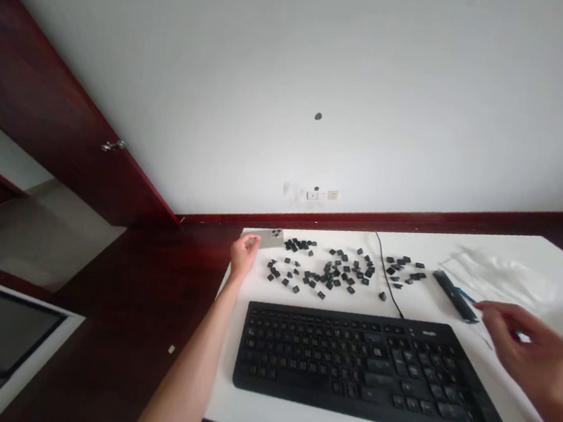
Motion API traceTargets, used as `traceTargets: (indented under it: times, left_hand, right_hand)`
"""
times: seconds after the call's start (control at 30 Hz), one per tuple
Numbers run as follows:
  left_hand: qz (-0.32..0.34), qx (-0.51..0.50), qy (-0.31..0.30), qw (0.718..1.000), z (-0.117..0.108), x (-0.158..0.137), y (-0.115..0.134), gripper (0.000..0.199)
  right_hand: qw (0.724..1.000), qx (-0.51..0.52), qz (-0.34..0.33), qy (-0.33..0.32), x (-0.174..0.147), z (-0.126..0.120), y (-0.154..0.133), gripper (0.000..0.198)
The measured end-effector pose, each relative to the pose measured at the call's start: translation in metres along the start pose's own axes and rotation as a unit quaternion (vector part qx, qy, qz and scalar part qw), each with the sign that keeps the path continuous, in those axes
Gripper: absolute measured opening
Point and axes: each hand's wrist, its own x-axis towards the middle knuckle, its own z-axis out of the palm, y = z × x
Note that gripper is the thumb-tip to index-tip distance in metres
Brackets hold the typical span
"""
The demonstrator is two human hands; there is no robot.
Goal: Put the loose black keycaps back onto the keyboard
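A black keyboard (350, 416) lies on the white table (240, 415), many of its key positions showing pale squares. Behind it are scattered several loose black keycaps (343, 276). My left hand (244, 255) is at the table's left edge beside a phone (271, 238) lying camera side up; its fingers are curled into a pinch, and whatever may be between them is too small to make out. To the right of the keyboard, my right hand (533, 351) has its thumb and fingertips together. A thin teal stick (464, 295) reaches its fingertips; its far end is partly hidden behind a long black object (455, 296).
A crumpled, whitish plastic sheet or bag (510, 279) lies at the back right. The keyboard's cable (385, 276) runs backward between the keycaps. Beyond the table are a wall with sockets (332, 195) and, at left, a dark red door (71, 102).
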Motion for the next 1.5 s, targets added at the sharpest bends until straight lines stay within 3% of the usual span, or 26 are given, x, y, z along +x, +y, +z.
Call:
traceTargets:
  times: [0.17, 0.33, 0.6, 0.7, 0.8, 0.87, 0.97, 1.1, 1.2, 1.3, 1.5]
  left_hand:
    - [-0.026, -0.032, 0.043, 0.998, 0.004, 0.009, -0.003, 0.030]
    - [-0.038, -0.003, 0.028, 0.999, 0.005, 0.009, 0.002, 0.027]
    - [-0.034, 0.021, 0.013, 0.999, 0.005, 0.008, 0.005, 0.023]
    - [-0.034, 0.028, 0.008, 0.999, 0.006, 0.008, 0.004, 0.023]
    - [-0.030, 0.043, 0.001, 0.999, 0.007, 0.008, 0.002, 0.023]
    - [-0.025, 0.053, 0.004, 0.998, 0.007, 0.008, 0.001, 0.023]
    - [-0.020, 0.035, 0.002, 0.999, 0.006, 0.006, 0.001, 0.024]
    - [-0.005, -0.018, -0.038, 0.999, 0.006, 0.001, 0.005, 0.023]
    - [0.001, -0.013, -0.051, 0.999, 0.006, -0.002, 0.009, 0.021]
    - [-0.008, -0.005, -0.052, 0.999, 0.005, -0.001, 0.012, 0.019]
    - [-0.007, -0.001, -0.058, 0.998, 0.005, -0.001, 0.012, 0.019]
  right_hand:
    - [1.000, -0.002, 0.023, -0.008, 0.005, 0.007, 0.014, 0.028]
    - [0.999, 0.000, 0.031, -0.007, 0.007, 0.006, 0.011, 0.027]
    - [0.998, 0.004, 0.021, 0.054, 0.006, 0.004, 0.016, 0.024]
    - [0.992, -0.005, -0.003, 0.127, 0.002, -0.003, -0.023, 0.023]
    - [0.977, 0.065, -0.140, 0.150, -0.007, -0.007, -0.097, 0.020]
    - [0.944, 0.103, -0.306, 0.073, -0.008, 0.003, -0.150, 0.017]
    - [0.903, 0.089, -0.404, -0.120, 0.004, 0.044, -0.209, 0.024]
    - [0.891, 0.020, -0.364, -0.272, 0.038, 0.124, -0.238, 0.031]
    - [0.873, 0.027, -0.368, -0.320, 0.059, 0.167, -0.241, 0.031]
    - [0.861, 0.034, -0.369, -0.348, 0.069, 0.188, -0.242, 0.030]
    - [0.852, 0.018, -0.358, -0.382, 0.070, 0.205, -0.233, 0.026]
